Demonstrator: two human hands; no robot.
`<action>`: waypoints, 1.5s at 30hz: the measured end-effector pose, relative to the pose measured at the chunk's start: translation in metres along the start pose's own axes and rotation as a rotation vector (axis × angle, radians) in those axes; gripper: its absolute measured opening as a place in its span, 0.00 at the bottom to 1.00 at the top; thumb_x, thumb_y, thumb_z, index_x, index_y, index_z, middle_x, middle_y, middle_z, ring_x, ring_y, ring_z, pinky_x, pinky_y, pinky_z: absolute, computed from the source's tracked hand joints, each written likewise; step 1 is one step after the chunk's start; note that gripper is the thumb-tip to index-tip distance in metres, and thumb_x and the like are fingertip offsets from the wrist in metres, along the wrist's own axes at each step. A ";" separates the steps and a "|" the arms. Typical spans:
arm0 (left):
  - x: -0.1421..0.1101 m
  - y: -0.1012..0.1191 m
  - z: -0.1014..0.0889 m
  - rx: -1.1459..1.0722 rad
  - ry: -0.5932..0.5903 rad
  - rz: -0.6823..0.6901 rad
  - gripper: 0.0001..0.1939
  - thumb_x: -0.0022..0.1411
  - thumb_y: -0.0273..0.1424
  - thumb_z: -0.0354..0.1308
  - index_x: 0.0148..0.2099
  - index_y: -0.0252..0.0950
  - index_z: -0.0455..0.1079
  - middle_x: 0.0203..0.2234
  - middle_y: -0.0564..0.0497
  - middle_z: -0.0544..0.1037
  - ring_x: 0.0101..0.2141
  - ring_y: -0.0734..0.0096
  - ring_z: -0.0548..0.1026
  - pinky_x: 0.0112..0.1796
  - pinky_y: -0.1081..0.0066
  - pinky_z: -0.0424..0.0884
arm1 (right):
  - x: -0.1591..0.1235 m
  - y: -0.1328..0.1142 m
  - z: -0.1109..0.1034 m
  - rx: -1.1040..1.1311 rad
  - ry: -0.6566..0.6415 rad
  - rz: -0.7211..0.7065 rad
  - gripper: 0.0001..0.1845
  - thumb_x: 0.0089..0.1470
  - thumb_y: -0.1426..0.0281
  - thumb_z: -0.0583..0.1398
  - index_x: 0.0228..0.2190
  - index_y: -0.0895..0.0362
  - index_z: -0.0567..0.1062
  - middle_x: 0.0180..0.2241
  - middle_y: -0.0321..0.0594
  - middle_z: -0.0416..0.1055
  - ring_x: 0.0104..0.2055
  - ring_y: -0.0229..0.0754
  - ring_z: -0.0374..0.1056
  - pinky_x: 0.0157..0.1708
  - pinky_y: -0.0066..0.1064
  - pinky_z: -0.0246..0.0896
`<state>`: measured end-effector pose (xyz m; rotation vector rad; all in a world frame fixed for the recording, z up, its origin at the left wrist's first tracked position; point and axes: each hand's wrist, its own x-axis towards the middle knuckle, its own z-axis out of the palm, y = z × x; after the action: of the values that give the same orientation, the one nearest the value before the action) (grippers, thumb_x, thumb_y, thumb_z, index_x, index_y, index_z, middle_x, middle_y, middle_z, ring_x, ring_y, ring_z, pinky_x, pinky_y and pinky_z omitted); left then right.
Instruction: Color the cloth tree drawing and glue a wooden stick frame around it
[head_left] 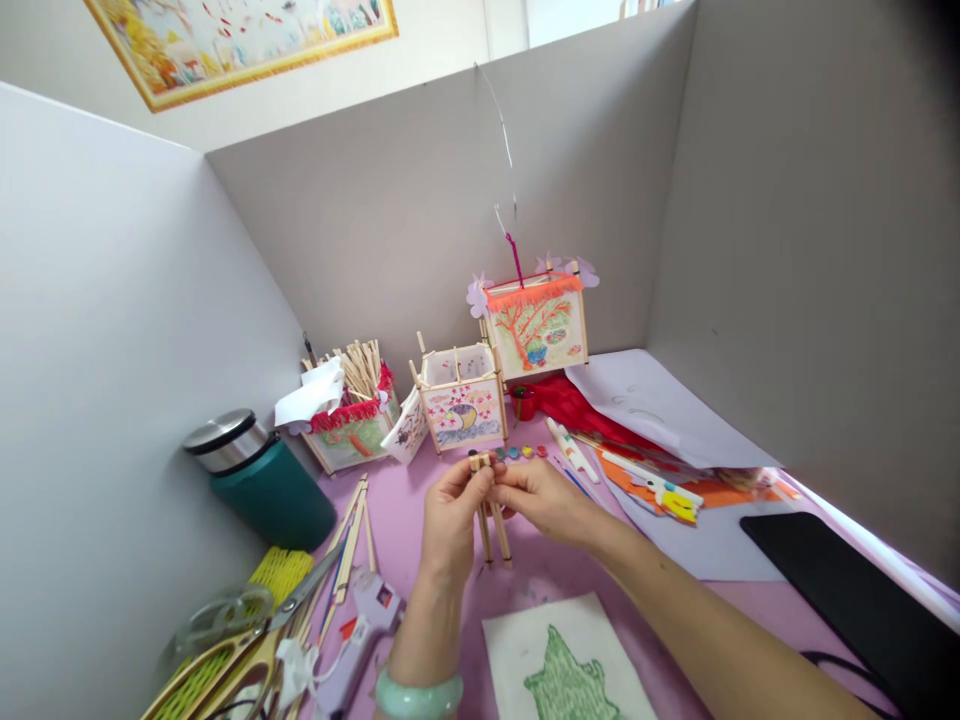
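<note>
My left hand (450, 520) and my right hand (544, 500) meet over the middle of the desk. Both are closed, fingertips pinching the top of some narrow wooden sticks (498, 535), whose lower ends point down toward the desk. What the fingers do at the joint is partly hidden. Just behind my hands stands a square lantern (463, 408) of sticks and drawn paper panels. A row of small paint pots (526, 452) lies close behind my fingers. In front is a white sheet with a green crayon drawing (574, 670).
At left are a teal bottle (274, 490), scissors (281, 612), a purple glue gun (364, 635) and loose sticks (351, 540). A fringed box of sticks (352, 430) stands behind. A fringed lantern (541, 330) hangs from a wire. Markers (574, 450) and a black phone-like slab (840, 585) lie right.
</note>
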<state>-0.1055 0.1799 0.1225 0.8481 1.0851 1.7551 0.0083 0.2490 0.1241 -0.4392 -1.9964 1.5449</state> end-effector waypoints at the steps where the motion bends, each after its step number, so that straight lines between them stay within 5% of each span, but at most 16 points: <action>1: 0.001 -0.001 -0.001 0.002 0.003 0.009 0.11 0.50 0.32 0.64 0.37 0.35 0.75 0.30 0.50 0.78 0.31 0.72 0.75 0.34 0.71 0.71 | 0.000 0.001 0.001 -0.031 0.005 -0.008 0.11 0.53 0.67 0.56 0.24 0.60 0.75 0.21 0.33 0.66 0.25 0.35 0.63 0.26 0.25 0.60; 9: -0.002 -0.002 -0.003 0.030 -0.039 0.062 0.11 0.53 0.33 0.62 0.40 0.36 0.75 0.37 0.49 0.78 0.37 0.70 0.74 0.40 0.71 0.69 | -0.001 0.003 0.010 -0.255 0.061 -0.098 0.07 0.52 0.73 0.57 0.25 0.60 0.74 0.23 0.33 0.68 0.26 0.34 0.61 0.26 0.24 0.53; 16: -0.018 0.000 -0.024 0.330 -0.007 0.030 0.16 0.54 0.34 0.60 0.45 0.35 0.72 0.42 0.47 0.77 0.43 0.67 0.73 0.46 0.69 0.66 | -0.003 -0.001 0.007 -0.397 0.096 -0.141 0.06 0.53 0.70 0.57 0.29 0.57 0.75 0.28 0.35 0.71 0.30 0.36 0.64 0.30 0.26 0.54; 21: -0.026 -0.011 -0.043 0.525 -0.112 -0.129 0.13 0.52 0.33 0.60 0.40 0.34 0.76 0.35 0.48 0.80 0.39 0.62 0.75 0.44 0.67 0.67 | -0.002 0.002 0.008 -0.335 0.063 -0.048 0.08 0.51 0.71 0.57 0.22 0.58 0.70 0.19 0.31 0.64 0.23 0.33 0.59 0.23 0.23 0.50; 34: -0.024 -0.021 -0.046 0.608 -0.122 -0.066 0.09 0.51 0.30 0.57 0.34 0.34 0.77 0.25 0.52 0.79 0.27 0.70 0.73 0.33 0.73 0.67 | -0.001 0.008 0.011 -0.243 0.041 -0.099 0.10 0.52 0.71 0.56 0.20 0.58 0.68 0.19 0.31 0.63 0.23 0.33 0.59 0.24 0.24 0.52; 45: -0.023 -0.020 -0.052 0.655 -0.220 -0.049 0.12 0.53 0.32 0.57 0.38 0.35 0.78 0.26 0.52 0.78 0.29 0.69 0.73 0.35 0.72 0.67 | 0.000 0.008 0.006 -0.227 -0.063 -0.143 0.13 0.53 0.70 0.56 0.19 0.58 0.70 0.19 0.32 0.66 0.23 0.33 0.61 0.25 0.24 0.54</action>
<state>-0.1358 0.1465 0.0820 1.3555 1.5372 1.2252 0.0039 0.2466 0.1150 -0.3319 -2.2117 1.2655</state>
